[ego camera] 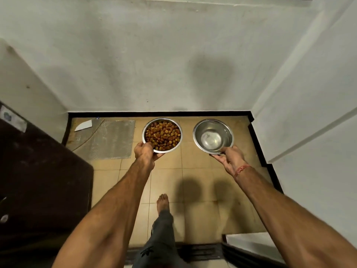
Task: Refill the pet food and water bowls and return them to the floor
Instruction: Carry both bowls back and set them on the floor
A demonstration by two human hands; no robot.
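My left hand (144,151) grips the near rim of a steel food bowl (161,135) heaped with brown kibble. My right hand (230,158) holds the near rim and underside of a second steel bowl (213,135) with clear water in its bottom. Both bowls are held out in front of me above the tan tiled floor (195,180), side by side, close to the white back wall. Their shadows fall on the tiles nearer to me, so they are off the floor.
A grey ribbed mat (108,140) lies on the floor to the left of the food bowl. A dark wooden door or cabinet (38,180) stands at the left. White walls close the nook at the back and right. My bare foot (162,203) is on the tiles.
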